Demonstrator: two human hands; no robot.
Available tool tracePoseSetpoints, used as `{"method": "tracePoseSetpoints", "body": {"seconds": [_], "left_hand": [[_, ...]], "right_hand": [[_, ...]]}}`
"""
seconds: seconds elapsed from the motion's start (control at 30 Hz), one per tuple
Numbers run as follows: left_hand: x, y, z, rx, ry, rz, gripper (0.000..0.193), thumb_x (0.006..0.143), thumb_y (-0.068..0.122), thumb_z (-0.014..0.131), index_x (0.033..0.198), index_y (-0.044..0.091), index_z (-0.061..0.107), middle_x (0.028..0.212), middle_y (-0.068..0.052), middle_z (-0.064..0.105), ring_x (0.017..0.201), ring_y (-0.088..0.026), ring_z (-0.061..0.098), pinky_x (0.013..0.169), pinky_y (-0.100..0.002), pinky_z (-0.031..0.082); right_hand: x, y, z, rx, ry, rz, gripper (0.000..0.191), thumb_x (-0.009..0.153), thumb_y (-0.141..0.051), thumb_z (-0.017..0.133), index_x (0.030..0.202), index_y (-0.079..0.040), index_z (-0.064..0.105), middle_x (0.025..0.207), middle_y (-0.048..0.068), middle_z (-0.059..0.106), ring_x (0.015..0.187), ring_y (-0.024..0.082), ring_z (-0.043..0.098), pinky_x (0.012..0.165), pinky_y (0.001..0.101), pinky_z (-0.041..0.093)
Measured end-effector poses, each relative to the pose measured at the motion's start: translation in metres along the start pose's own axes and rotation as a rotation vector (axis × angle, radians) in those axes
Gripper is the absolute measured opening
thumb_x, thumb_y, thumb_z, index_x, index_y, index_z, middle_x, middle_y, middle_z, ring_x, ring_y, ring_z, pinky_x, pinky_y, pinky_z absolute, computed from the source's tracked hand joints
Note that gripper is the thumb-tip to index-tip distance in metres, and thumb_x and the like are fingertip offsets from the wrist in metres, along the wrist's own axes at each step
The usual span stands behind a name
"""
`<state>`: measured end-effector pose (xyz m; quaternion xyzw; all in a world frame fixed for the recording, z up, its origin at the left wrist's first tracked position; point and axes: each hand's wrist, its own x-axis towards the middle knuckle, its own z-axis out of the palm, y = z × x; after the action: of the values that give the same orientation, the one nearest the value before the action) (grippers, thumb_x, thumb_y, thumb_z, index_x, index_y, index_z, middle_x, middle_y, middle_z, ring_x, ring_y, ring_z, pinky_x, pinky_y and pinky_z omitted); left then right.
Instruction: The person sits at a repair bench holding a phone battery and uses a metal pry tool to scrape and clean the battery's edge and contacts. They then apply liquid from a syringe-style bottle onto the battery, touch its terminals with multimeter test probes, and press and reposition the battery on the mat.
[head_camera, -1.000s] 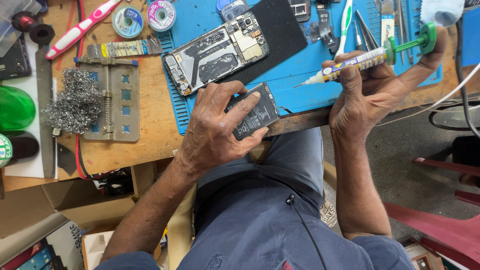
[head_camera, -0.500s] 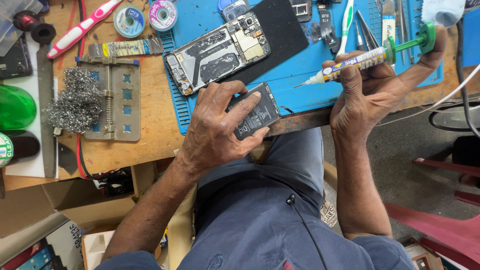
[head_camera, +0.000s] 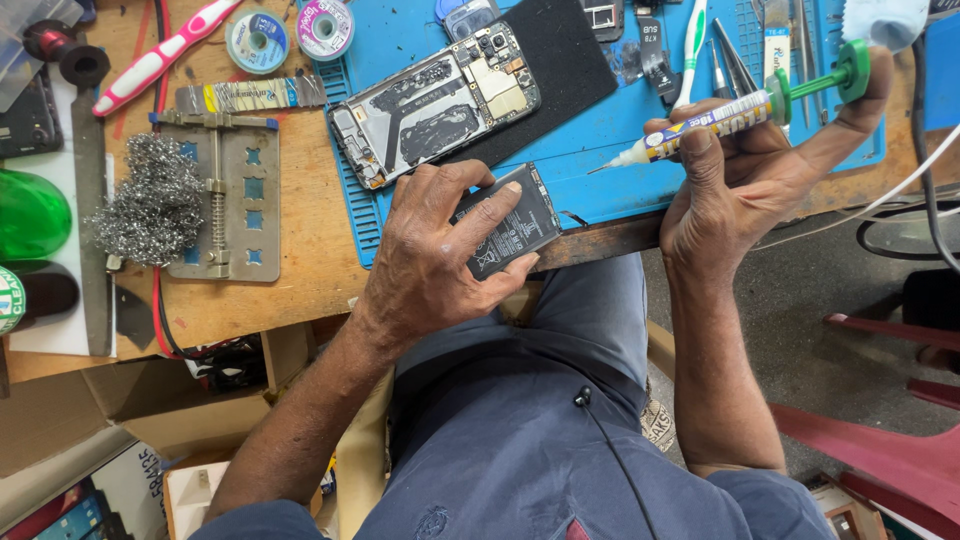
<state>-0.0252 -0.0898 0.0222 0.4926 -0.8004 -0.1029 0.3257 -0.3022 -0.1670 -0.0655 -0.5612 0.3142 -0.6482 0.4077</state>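
Head view: left hand (head_camera: 430, 270) grips black, probably flat battery (head_camera: 510, 220).

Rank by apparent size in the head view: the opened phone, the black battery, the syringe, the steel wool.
1. Opened phone, clearly the largest.
2. Syringe in the right hand: longest after it, but thin.
3. Steel wool and black battery: look alike; the left hand partly covers the battery, so unranked.
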Motion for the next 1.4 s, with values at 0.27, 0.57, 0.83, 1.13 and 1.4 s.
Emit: {"method": "tracePoseSetpoints", "body": {"seconds": [0.27, 0.57, 0.83, 1.13, 1.4], "left_hand": [[-0.0047, -0.0009, -0.0049, -0.002, 0.004, -0.01, 0.061, 0.078, 0.034, 0.09, 0.126, 0.003, 0.07, 0.124, -0.014, 0.058, 0.11, -0.03, 0.057, 0.095, -0.046, 0.047], [-0.0051, -0.0007, -0.0065, 0.005, -0.001, -0.011, 0.061, 0.078, 0.035, 0.09, 0.126, 0.002, 0.07, 0.124, -0.014, 0.058, 0.109, -0.031, 0.057, 0.095, -0.047, 0.047], [-0.0043, -0.0004, -0.0058, 0.004, 0.004, -0.007, 0.061, 0.078, 0.034, 0.09, 0.126, 0.002, 0.071, 0.123, -0.014, 0.058, 0.109, -0.03, 0.057, 0.095, -0.046, 0.048], [-0.0041, -0.0007, -0.0056, 0.003, 0.006, -0.006, 0.061, 0.078, 0.034, 0.09, 0.126, 0.002, 0.07, 0.123, -0.014, 0.058, 0.109, -0.03, 0.057, 0.095, -0.046, 0.047], [-0.0055, -0.0015, -0.0057, 0.003, 0.016, 0.002, 0.061, 0.079, 0.033, 0.09, 0.127, 0.001, 0.07, 0.124, -0.015, 0.058, 0.109, -0.031, 0.057, 0.095, -0.046, 0.048]], "right_hand": [[-0.0032, -0.0007, 0.0042, -0.012, 0.007, 0.017, 0.099, 0.117, 0.001, 0.076, 0.163, -0.038, -0.002, 0.112, 0.013, 0.065, 0.097, 0.024, 0.071, 0.094, 0.0416, 0.059], [-0.0036, 0.0039, 0.0023, -0.028, -0.019, -0.025, 0.095, 0.116, 0.001, 0.075, 0.16, -0.038, 0.002, 0.117, 0.013, 0.065, 0.096, 0.024, 0.071, 0.091, 0.0403, 0.059], [-0.0037, 0.0019, 0.0018, -0.029, -0.006, 0.002, 0.098, 0.114, 0.002, 0.074, 0.162, -0.04, -0.001, 0.115, 0.012, 0.065, 0.095, 0.024, 0.07, 0.091, 0.041, 0.059], [-0.0037, 0.0013, 0.0036, 0.009, 0.002, -0.02, 0.095, 0.115, 0.003, 0.074, 0.16, -0.037, 0.0, 0.121, 0.012, 0.063, 0.097, 0.023, 0.07, 0.091, 0.0401, 0.059], [-0.0054, -0.0016, 0.0043, 0.019, 0.052, 0.076, 0.102, 0.118, 0.004, 0.075, 0.162, -0.039, -0.007, 0.112, 0.015, 0.067, 0.094, 0.024, 0.069, 0.091, 0.0421, 0.059]]}}
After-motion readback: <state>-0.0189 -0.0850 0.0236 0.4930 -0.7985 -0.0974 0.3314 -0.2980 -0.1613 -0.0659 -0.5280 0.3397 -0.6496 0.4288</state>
